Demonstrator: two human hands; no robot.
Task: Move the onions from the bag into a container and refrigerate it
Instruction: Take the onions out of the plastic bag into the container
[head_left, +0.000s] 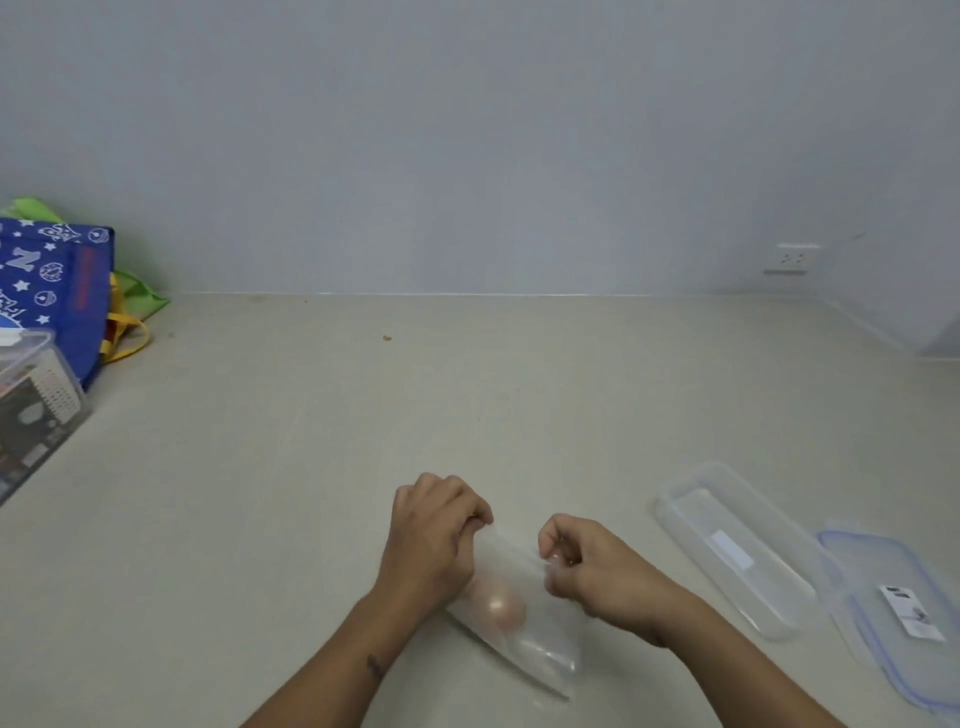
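Onions (496, 605), only one pinkish round bulb clearly showing, sit inside a thin clear bag (519, 597) near the counter's front edge. The film looks limp and slippery, the bulb firm and light, so gripping at the mouth seems best. The bag's long axis runs far-left to near-right, mouth far. The left hand (434, 535) and right hand (587, 564) each pinch that mouth. An open container (737, 551) and its lid (893, 613) lie to the right.

Both bare forearms reach forward, the left hand (434, 540) and right hand (592, 566) close together, fingers curled and pinched shut, knuckles up.
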